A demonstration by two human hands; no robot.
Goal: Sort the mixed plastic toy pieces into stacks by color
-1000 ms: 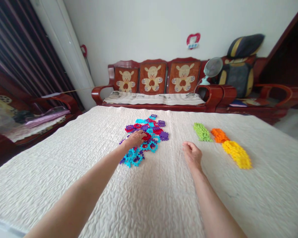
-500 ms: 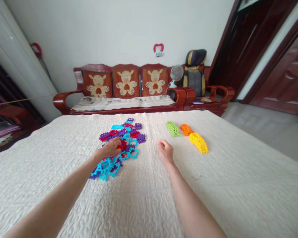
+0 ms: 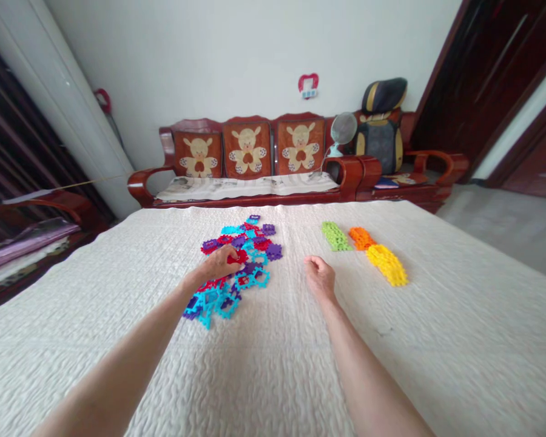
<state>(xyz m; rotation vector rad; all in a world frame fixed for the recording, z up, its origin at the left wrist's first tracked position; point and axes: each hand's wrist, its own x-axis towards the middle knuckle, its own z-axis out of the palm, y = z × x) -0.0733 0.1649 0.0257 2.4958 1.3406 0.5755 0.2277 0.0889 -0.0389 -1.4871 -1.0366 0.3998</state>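
My left hand [image 3: 220, 263] is over a loose pile of interlocking plastic toy pieces, its fingers closed on a red toy piece [image 3: 238, 257]. Around it lie light-blue pieces [image 3: 259, 278], purple pieces [image 3: 274, 251] and more red ones, overlapping one another. My right hand [image 3: 321, 278] rests as a loose fist on the quilted cover, to the right of the pile. Whatever its curled fingers may hold is hidden. Beyond that fist are a green group of pieces [image 3: 335, 236], an orange group [image 3: 361, 238] and a yellow group [image 3: 386, 265].
The cream quilted cover [image 3: 264, 376] spreads beneath everything. Behind its far edge stands a wooden sofa [image 3: 255, 199] with bear cushions [image 3: 248, 149]. A small fan [image 3: 344, 128] and a chair with a massage pad [image 3: 378, 144] are at the back right.
The whole view has swung a little to the left, so everything appears further right. My left hand stays at the red piece in the pile, and my right fist keeps its place.
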